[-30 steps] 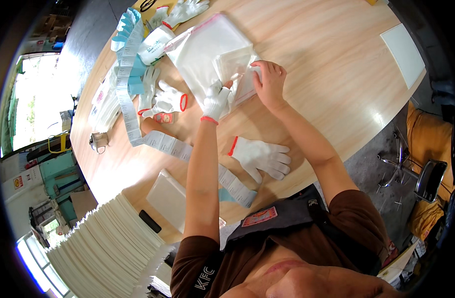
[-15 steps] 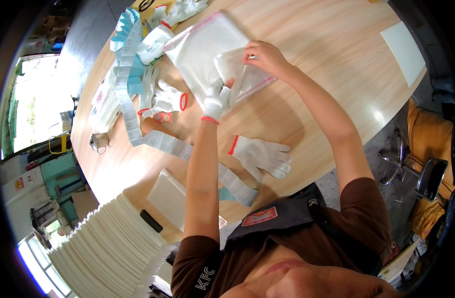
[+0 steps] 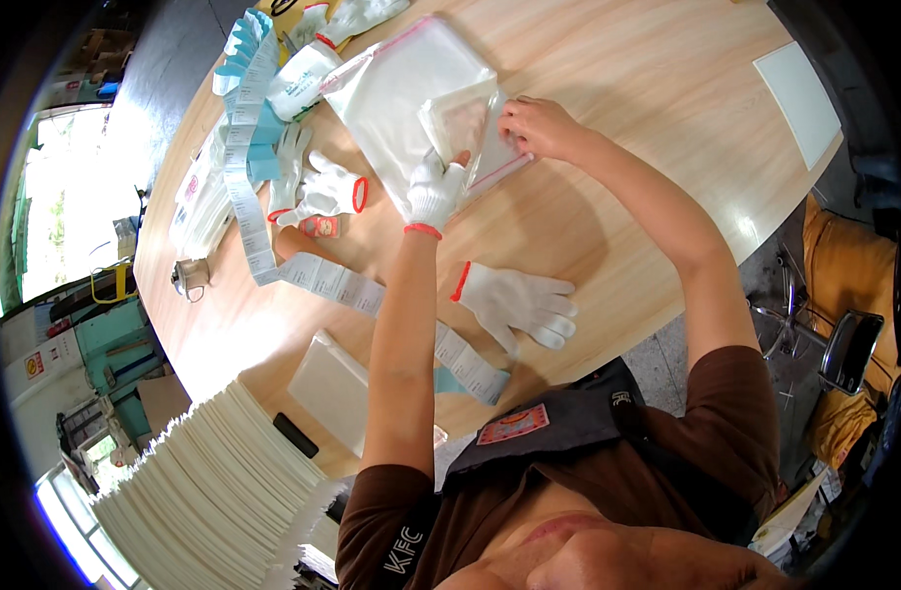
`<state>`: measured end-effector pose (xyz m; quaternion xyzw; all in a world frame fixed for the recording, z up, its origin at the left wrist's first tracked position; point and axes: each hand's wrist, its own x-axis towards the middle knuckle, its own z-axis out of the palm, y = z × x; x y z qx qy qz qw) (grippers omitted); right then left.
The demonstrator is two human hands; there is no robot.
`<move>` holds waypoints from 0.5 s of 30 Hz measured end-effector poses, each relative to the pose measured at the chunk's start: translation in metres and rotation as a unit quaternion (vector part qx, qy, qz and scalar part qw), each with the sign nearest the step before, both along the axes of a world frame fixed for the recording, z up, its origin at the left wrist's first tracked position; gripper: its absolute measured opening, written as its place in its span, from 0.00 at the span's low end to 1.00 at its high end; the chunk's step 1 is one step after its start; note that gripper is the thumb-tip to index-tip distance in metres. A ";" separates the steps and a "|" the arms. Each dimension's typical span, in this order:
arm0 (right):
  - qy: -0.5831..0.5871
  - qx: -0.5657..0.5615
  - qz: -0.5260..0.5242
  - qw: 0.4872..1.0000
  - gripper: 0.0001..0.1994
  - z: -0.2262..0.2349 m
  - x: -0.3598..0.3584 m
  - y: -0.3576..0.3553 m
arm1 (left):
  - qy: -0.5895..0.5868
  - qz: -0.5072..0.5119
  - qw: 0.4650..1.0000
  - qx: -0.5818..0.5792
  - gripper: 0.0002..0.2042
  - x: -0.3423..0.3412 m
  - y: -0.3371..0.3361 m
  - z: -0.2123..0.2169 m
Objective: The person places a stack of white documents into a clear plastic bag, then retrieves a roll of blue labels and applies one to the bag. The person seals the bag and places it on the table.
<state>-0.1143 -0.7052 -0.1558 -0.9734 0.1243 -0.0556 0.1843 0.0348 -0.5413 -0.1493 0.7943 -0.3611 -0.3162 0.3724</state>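
From where I stand, the person is leaning over a pale wood-grain table (image 3: pixel 657 108), both hands at its far middle. The left hand (image 3: pixel 435 192), in a white knitted glove with a red cuff, has its fingers gripping a small, translucent plastic packet (image 3: pixel 455 116), the bare tip of the thumb showing on top. The bare right hand (image 3: pixel 541 130) is just to the right, its fingers curled together at the edge of the clear film; I can't tell whether they have pinched any.

The step in hand looks to me like working at that film edge while the gloved hand steadies the packet. The next move, I'd judge, calls for a light, precise pinch from the bare fingers, with the left hold kept firm.

The packet lies over a large, flat stack of clear plastic bags (image 3: pixel 391 84) with pinkish-red edge strips. It looks thin, glossy and limp, roughly four-sided, its edges blurring into the plastic beneath.

Nearer, a loose white knitted glove with a red cuff (image 3: pixel 519 303) lies flat; to the left runs a long, white-and-blue label strip (image 3: pixel 242 147).
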 end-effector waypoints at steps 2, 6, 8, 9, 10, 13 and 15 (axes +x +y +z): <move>-0.006 -0.030 0.010 0.999 0.14 0.000 0.006 0.000 | -0.009 -0.005 1.000 -0.009 0.18 0.002 0.001 -0.003; 0.059 -0.108 0.010 0.992 0.20 0.017 0.009 0.015 | 0.014 0.023 1.000 0.010 0.18 0.003 0.000 -0.007; 0.052 -0.143 0.002 0.988 0.21 0.005 0.012 0.018 | 0.022 0.008 1.000 0.019 0.18 0.004 0.002 -0.006; 0.039 -0.147 -0.007 0.988 0.20 0.000 0.013 0.017 | 0.026 0.000 0.999 0.022 0.18 0.005 0.002 -0.004; 0.026 -0.151 -0.016 0.988 0.20 -0.005 0.013 0.016 | 0.016 -0.007 1.000 0.010 0.18 0.005 0.001 -0.003; 0.003 -0.062 -0.069 0.996 0.18 -0.009 0.011 0.006 | -0.009 -0.019 1.000 -0.012 0.18 0.003 0.000 0.003; 0.024 0.021 -0.167 0.985 0.18 0.001 0.008 0.007 | -0.020 -0.010 1.000 -0.009 0.18 0.002 0.004 0.002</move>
